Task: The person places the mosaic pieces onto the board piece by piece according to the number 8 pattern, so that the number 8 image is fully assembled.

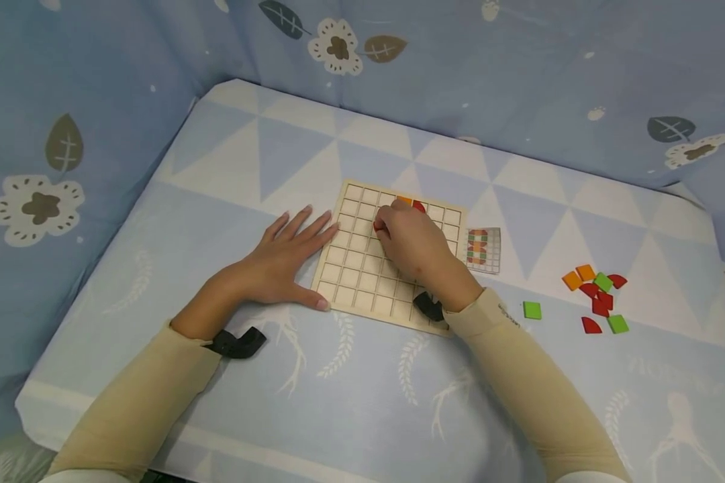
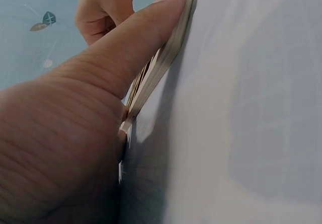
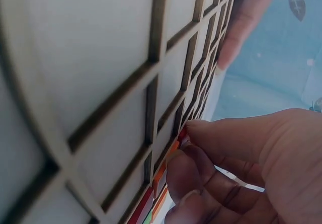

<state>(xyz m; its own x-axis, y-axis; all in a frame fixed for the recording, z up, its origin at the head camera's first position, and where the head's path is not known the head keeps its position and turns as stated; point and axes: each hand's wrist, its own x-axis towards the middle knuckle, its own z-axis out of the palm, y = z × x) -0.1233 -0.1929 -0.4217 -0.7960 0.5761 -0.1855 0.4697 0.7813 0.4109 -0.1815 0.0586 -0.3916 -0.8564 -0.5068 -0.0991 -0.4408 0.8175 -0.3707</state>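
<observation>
- Wooden grid board (image 1: 362, 268) lies flat on a blue patterned tablecloth (image 1: 217, 221), in front of the person.
- Left hand (image 1: 280, 258) rests flat, fingers straight and spread, pressing against the board's left edge.
- Right hand (image 1: 413, 245) is over the board's upper rows, fingertips pinching a red tile (image 3: 182, 133) at a cell.
- An orange tile (image 1: 404, 200) and another red tile (image 1: 419, 206) sit in the top row.
- Loose red, orange and green tiles (image 1: 598, 295) lie well to the right, beside a pattern card (image 1: 483, 249).
</observation>
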